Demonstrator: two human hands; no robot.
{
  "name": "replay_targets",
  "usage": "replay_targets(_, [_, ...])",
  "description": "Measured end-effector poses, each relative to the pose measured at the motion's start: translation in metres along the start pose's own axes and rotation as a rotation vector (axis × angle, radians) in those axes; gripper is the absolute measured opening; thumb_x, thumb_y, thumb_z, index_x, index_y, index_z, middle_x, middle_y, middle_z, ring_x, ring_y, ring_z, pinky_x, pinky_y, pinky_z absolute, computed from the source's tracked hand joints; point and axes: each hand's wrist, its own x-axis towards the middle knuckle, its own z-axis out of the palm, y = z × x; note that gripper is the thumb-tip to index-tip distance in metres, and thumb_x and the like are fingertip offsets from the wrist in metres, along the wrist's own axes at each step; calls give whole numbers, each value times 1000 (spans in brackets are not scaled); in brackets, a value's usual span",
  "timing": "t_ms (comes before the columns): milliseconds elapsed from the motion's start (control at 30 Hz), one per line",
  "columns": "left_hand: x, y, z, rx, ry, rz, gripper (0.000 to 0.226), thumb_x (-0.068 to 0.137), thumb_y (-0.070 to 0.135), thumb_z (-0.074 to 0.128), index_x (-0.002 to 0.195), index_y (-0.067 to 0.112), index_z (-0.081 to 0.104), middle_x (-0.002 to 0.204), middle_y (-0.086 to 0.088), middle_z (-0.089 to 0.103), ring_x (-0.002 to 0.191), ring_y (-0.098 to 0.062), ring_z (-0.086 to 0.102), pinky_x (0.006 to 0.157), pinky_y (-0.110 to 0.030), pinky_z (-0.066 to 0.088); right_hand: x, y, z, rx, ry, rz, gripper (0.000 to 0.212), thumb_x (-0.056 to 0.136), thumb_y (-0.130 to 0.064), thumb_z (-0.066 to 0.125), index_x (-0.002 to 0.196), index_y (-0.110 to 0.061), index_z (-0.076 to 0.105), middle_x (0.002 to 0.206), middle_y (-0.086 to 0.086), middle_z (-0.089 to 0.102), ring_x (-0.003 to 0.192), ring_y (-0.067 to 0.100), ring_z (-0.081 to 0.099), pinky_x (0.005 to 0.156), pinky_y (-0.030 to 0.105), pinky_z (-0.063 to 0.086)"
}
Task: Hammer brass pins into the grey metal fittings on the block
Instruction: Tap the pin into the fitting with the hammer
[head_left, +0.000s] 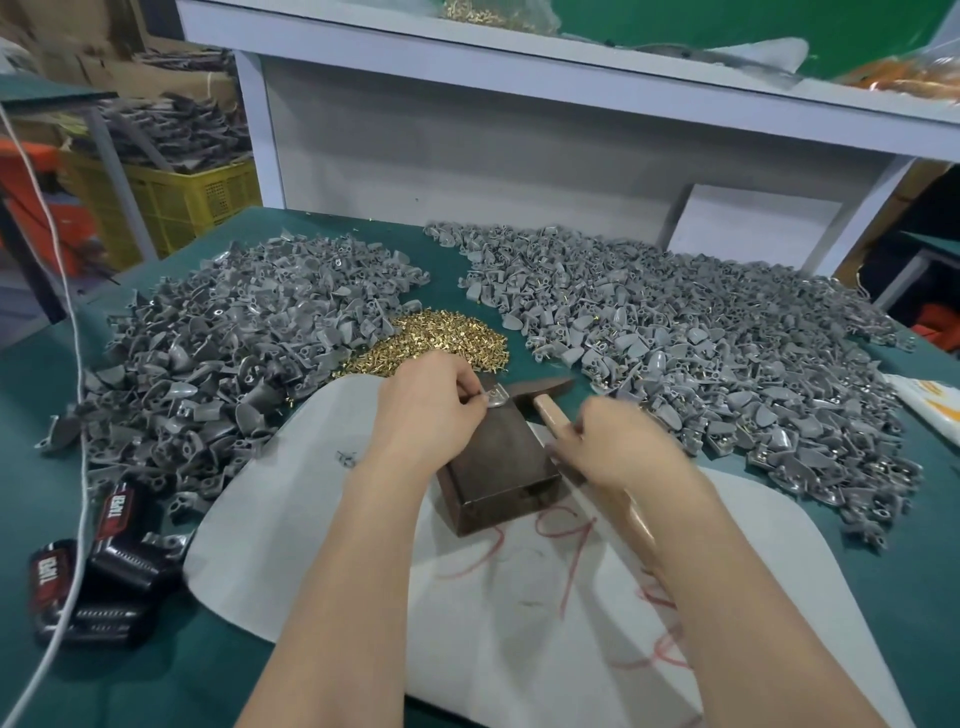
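Toward the worktop's (156, 675) near edge, the right hand's (618, 441) grip is closed round the hammer's (543, 387) wooden handle. The left hand (431, 410) pinches a grey fitting (496, 399) at the far end of the dark block (498, 467). The hammer head sits just beside those fingertips (471, 388), so a skewed blow could strike them or tip the fitting towards the brass pins (441, 338) heaped beyond.

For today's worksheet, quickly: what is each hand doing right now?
Left hand: fingers pinch a grey fitting on the block.
Right hand: closed around the hammer handle.
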Motion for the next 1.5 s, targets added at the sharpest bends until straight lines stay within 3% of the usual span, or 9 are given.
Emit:
replay_targets(267, [0, -1, 0, 2, 5, -12, 18, 85, 20, 67, 71, 27, 58, 74, 7, 59, 84, -20, 62, 79, -37, 53, 1, 16, -17, 455, 62, 43, 12, 90, -13, 55, 98, -4, 55, 84, 12, 66, 66, 20, 68, 66, 39, 58])
replay_targets(367, [1, -1, 1, 4, 9, -9, 17, 85, 20, 68, 71, 25, 59, 72, 7, 58, 85, -22, 63, 78, -38, 53, -7, 17, -31, 435, 274, -32, 17, 92, -24, 54, 106, -15, 56, 82, 5, 66, 57, 15, 59, 53, 28, 46])
replay_targets(500, [2, -1, 1, 2, 24, 8, 6, 84, 21, 69, 78, 20, 67, 73, 4, 59, 87, -26, 63, 79, -37, 52, -37, -2, -27, 394, 659, -284, 47, 92, -22, 57, 136, -37, 46, 113, -6, 68, 79, 8, 57, 78, 30, 51])
replay_targets(667, [1, -3, 1, 4, 34, -3, 4, 83, 19, 69, 82, 16, 72, 76, -2, 62, 88, -29, 63, 78, -35, 51, -45, -11, -16, 168, 462, -299, 49, 94, -26, 54, 135, -49, 41, 116, -6, 66, 97, 22, 64, 83, 34, 51])
replay_targets(800, [2, -3, 1, -9, 32, -5, 6, 84, 18, 68, 81, 15, 72, 74, 0, 59, 86, -28, 62, 76, -34, 51, -45, -6, -28, 372, 662, -318, 50, 94, -23, 55, 136, -45, 41, 124, -21, 58, 99, 6, 62, 89, 24, 48])
replay_targets(933, [1, -1, 1, -1, 36, -17, 8, 83, 16, 67, 77, 18, 71, 69, 2, 57, 84, -27, 62, 74, -34, 50, -48, -8, -15, 93, 414, -306, 49, 95, -28, 50, 138, -48, 37, 120, -8, 64, 99, 20, 63, 84, 34, 52])
replay_targets(1067, [1, -1, 1, -20, 49, 9, 8, 85, 18, 69, 82, 12, 73, 74, 0, 60, 85, -27, 62, 76, -35, 52, -46, -7, -27, 334, 634, -350, 48, 95, -23, 50, 137, -45, 41, 133, -23, 52, 116, 8, 56, 100, 31, 45])
replay_targets(1367, [1, -1, 1, -10, 50, -7, 7, 84, 18, 69, 81, 14, 73, 72, 0, 58, 83, -27, 60, 71, -31, 47, -48, -11, -22, 282, 614, -338, 48, 94, -23, 52, 136, -45, 42, 127, -13, 60, 107, 14, 61, 90, 32, 49])
replay_targets(1500, [1, -2, 1, -20, 33, -46, 13, 83, 20, 70, 72, 24, 64, 74, 2, 59, 86, -26, 62, 76, -34, 51, -49, -13, -15, 164, 373, -325, 49, 93, -23, 54, 135, -45, 43, 120, -9, 64, 100, 21, 63, 86, 35, 51])
